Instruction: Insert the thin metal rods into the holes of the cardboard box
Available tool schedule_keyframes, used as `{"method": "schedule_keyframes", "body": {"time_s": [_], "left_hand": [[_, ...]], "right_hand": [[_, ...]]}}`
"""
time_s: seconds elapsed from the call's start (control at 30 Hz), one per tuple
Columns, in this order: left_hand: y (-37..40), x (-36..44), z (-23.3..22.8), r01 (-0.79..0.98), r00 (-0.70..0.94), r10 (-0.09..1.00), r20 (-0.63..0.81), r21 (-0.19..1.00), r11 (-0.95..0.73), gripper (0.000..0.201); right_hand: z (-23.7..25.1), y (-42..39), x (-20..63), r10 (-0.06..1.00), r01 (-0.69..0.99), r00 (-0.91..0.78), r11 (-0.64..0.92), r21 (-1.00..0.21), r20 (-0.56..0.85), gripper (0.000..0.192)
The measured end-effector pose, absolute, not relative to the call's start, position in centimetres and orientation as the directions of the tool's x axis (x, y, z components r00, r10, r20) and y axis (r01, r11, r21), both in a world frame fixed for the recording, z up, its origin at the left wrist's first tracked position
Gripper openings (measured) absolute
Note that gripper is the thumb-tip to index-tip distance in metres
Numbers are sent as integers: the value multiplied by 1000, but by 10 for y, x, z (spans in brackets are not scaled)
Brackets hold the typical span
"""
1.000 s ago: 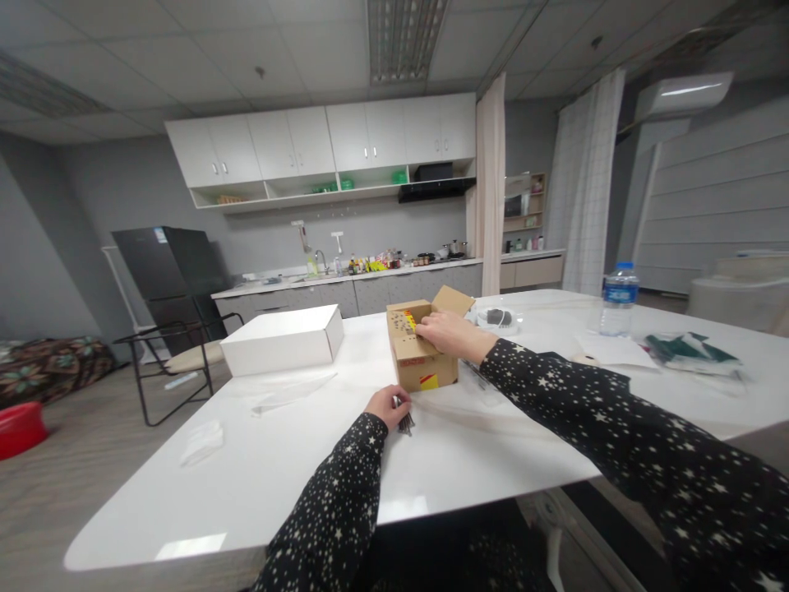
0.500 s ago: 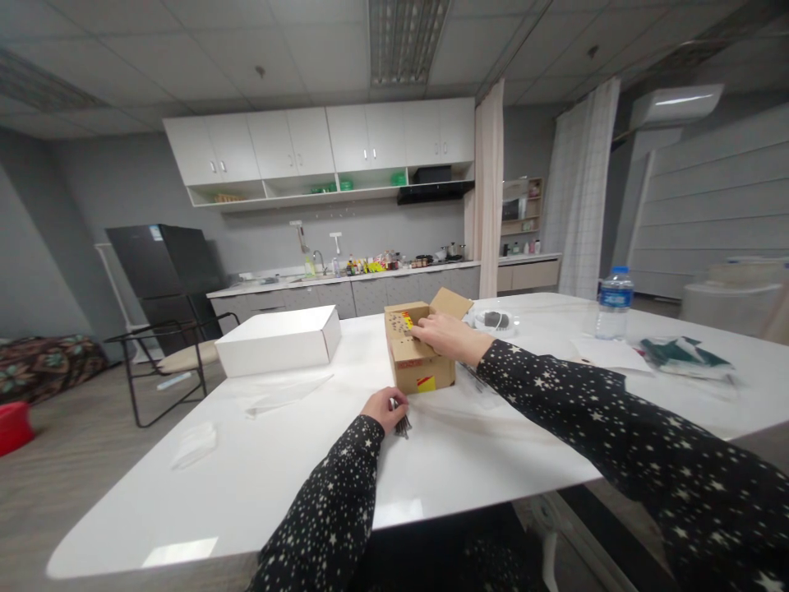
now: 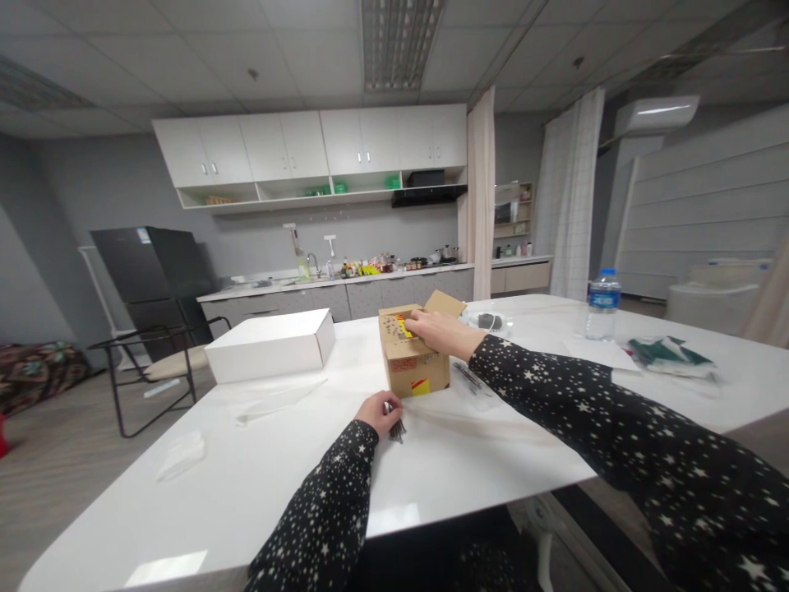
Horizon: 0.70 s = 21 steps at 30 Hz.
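Observation:
A small brown cardboard box with yellow and red labels stands on the white table, one flap raised at its back right. My right hand lies over the box top, its fingers bent down and closed on the cardboard near a yellow label. In front of the box, my left hand rests low at the table, fingers wrapped round a bundle of thin dark sticks. Their lower ends spread out below the fingers; the upper part is hidden. More thin dark pieces lie by clear plastic right of the box.
A white box stands to the left, with clear plastic film and a crumpled white piece nearer me. To the right are a water bottle, a green and white packet and a coiled white cable.
The view has shifted slightly. My right hand stays on the box, where more of the speckled top now shows and the front edge looks flatter. My left hand keeps its bundle.

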<state>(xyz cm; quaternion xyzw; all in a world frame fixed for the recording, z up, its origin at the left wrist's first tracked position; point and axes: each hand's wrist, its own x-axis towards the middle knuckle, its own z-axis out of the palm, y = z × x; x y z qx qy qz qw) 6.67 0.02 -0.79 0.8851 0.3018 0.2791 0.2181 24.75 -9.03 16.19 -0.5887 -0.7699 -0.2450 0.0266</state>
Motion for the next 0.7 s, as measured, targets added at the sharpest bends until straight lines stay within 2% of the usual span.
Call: {"method": "schedule_keyframes", "body": {"time_s": [0.47, 0.7], "left_hand": [[-1, 71, -9, 424, 661, 662, 353, 552, -718, 10], [-5, 69, -7, 417, 656, 663, 362, 558, -717, 9]], "right_hand": [[170, -90, 248, 894, 928, -284, 165, 335, 347, 17], [174, -88, 247, 878, 917, -300, 157, 367, 374, 16]]}}
